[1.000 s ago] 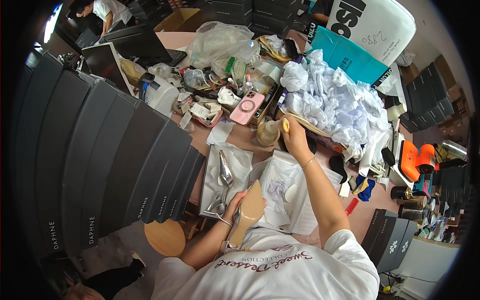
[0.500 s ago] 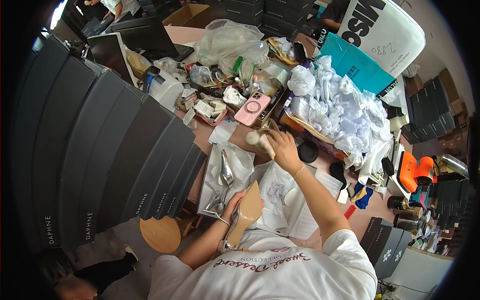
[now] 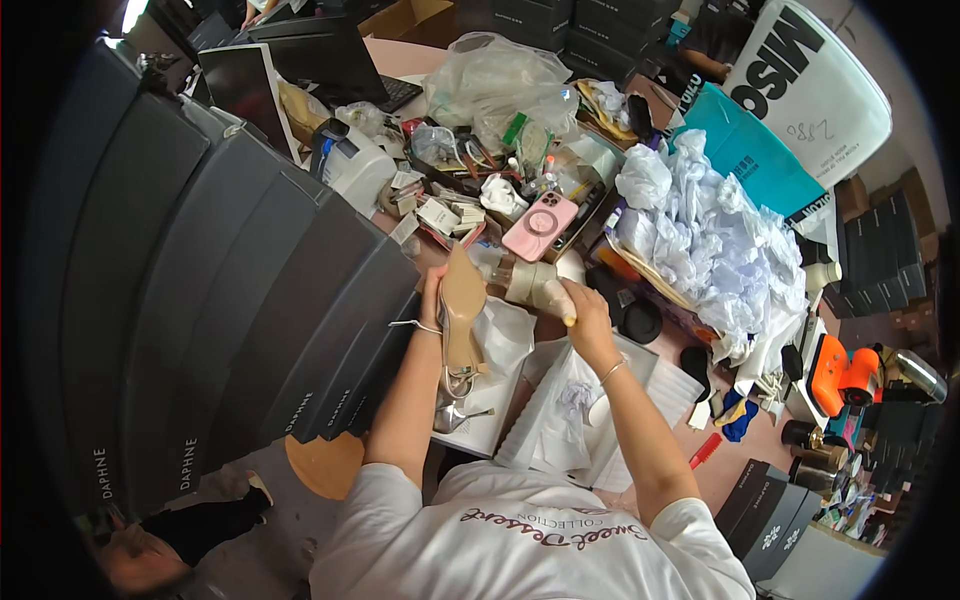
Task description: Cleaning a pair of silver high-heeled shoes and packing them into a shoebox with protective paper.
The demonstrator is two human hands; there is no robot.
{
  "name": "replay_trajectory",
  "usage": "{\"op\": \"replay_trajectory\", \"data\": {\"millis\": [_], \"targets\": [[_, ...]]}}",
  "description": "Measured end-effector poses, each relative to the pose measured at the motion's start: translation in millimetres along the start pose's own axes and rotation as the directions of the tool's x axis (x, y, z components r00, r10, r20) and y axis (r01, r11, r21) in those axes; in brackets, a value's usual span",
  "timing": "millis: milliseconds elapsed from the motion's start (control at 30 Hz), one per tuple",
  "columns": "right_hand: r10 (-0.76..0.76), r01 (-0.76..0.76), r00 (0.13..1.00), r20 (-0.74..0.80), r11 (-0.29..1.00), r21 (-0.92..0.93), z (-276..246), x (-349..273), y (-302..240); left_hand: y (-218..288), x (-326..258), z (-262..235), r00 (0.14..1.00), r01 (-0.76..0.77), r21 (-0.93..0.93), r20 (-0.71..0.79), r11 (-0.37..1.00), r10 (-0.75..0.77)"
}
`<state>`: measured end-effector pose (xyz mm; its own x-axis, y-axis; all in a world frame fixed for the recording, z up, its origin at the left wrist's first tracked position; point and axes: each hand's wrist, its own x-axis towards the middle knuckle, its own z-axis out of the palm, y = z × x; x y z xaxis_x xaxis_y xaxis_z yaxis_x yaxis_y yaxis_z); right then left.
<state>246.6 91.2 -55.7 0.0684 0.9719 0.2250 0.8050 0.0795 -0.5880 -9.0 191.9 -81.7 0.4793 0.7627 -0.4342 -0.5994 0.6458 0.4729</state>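
My left hand [image 3: 432,292] is closed on a shoe [image 3: 462,300], its tan sole turned up and its toe pointing away from me. A pale strap hangs at the near end. My right hand [image 3: 592,320] grips a stubby off-white thing [image 3: 548,292] with a yellowish tip; its kind is unclear. Its far end is close to a clear, round-looking container [image 3: 498,268], partly hidden. Below the left hand, a silver shoe [image 3: 455,415] lies in an open white-lined box [image 3: 480,435]. Beside it a second white box [image 3: 520,445] holds crumpled tissue paper [image 3: 575,395].
Tall stacks of dark shoeboxes [image 3: 250,300] stand close on my left. A pink phone [image 3: 540,226] leans among clutter ahead. Crumpled white paper [image 3: 710,240] fills a bin at the right. An orange device [image 3: 830,375] and a red comb [image 3: 705,450] lie further right.
My left hand has carried the shoe forward and up, away from my body, off the near edge of the box. My right hand still grips the off-white thing, now nearer the shoe.
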Motion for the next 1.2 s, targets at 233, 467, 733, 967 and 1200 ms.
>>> {"op": "replay_trajectory", "data": {"millis": [233,467,733,967,1200], "targets": [[-0.086,0.116,0.983,0.164,0.977,-0.18,34.5,40.0,-24.8,3.2,44.0,-44.7,0.95,0.305,0.174,0.013,0.936,-0.312],[0.024,-0.052,0.986,0.166,0.984,0.17,2.3,14.3,9.0,-57.4,-8.9,51.3,0.948,0.083,0.485,0.231,0.871,-0.219],[0.101,-0.128,0.987,0.128,0.965,0.23,-15.1,8.9,46.2,-101.2,-8.5,90.3,0.955,-0.154,0.814,0.269,0.56,-0.128],[0.378,-0.443,0.895,0.237,0.689,0.574,-33.8,-3.3,48.7,-86.9,0.8,146.9,0.94,-0.248,0.966,0.222,-0.075,-0.258],[0.628,-0.602,0.744,0.228,0.483,0.636,-54.1,-9.3,71.1,-123.1,-11.6,140.3,0.886,-0.455,0.88,0.432,-0.135,-0.168]]}}
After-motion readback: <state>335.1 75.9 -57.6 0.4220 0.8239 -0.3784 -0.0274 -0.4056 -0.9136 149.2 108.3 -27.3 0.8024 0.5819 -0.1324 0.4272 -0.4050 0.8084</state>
